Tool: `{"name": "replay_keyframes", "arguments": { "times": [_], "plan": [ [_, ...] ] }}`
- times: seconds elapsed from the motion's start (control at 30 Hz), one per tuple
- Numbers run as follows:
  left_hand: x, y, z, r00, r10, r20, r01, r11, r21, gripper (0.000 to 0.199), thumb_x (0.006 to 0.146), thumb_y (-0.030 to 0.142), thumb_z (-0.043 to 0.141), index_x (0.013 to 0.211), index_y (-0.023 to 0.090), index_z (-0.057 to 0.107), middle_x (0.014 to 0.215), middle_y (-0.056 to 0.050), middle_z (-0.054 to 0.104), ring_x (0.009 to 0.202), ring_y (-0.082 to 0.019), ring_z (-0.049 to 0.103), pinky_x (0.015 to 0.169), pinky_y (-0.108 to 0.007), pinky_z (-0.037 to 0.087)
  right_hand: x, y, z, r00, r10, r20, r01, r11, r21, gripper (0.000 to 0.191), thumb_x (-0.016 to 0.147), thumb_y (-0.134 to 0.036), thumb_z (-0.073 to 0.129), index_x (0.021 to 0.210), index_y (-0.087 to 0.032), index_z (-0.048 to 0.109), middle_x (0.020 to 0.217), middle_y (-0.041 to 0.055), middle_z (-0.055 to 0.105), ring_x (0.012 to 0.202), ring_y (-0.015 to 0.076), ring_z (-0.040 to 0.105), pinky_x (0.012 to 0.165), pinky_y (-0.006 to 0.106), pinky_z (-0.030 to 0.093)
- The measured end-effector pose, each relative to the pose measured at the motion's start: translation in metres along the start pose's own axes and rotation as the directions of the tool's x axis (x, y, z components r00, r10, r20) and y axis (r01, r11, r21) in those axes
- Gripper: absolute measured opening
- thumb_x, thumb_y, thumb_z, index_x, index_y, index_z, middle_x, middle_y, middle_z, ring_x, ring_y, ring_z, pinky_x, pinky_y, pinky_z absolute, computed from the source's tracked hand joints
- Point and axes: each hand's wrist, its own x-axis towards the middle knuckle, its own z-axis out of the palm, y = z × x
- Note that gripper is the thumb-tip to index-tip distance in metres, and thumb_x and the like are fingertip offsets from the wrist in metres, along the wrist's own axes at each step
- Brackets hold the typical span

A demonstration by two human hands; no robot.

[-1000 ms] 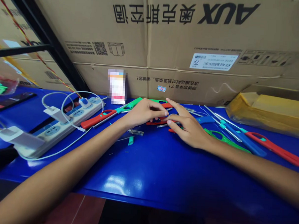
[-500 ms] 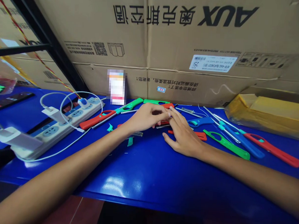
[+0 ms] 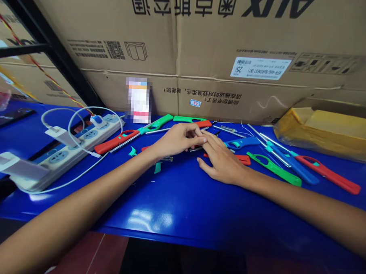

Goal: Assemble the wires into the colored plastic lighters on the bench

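Head view: loose handles on a blue table (image 3: pixel 198 202), hands meeting mid-table

Reading left to right, a left red handle (image 3: pixel 106 145) lies near the power strip (image 3: pixel 90 135), its inner end against or over the left green handle (image 3: pixel 164 122). Left hand (image 3: pixel 177 141): fingers curled, tips meeting the other hand's fingers; whether anything is pinched there cannot be told. Right hand (image 3: pixel 222 161): palm down, thumb apart; its grip cannot be confirmed (underside hidden). Farther right lie a blue handle (image 3: pixel 249 142), a right green handle (image 3: pixel 283 173) and a right red handle (image 3: pixel 334 175) with a metal rod (image 3: pixel 275 143).

Handling, by judgement: handles light, stiff, probably smooth plastic; rod slim, liable to bend. Recommended hold: the handle's solid body, clear of its opening.
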Motion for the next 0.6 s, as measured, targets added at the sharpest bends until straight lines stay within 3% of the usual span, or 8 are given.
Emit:
{"name": "replay_keyframes", "arguments": {
  "times": [0.6],
  "plan": [
    [0.0004,-0.0072,0.0002,1.000,-0.003,0.012,0.002,0.996,0.094,0.023,0.096,0.039,0.071,0.092,0.017,0.070,0.076,-0.003,0.070,0.063,-0.012,0.062,0.059,-0.024,0.046,0.0005,-0.0001,-0.0011,1.000,-0.009,0.015,0.008,1.000,0.022,0.058,0.101,-0.033,0.061,0.157,-0.026,0.049,0.162,0.0145,0.049,0.154,0.0391,0.043,0.127,0.071,0.038]
  ]
}}
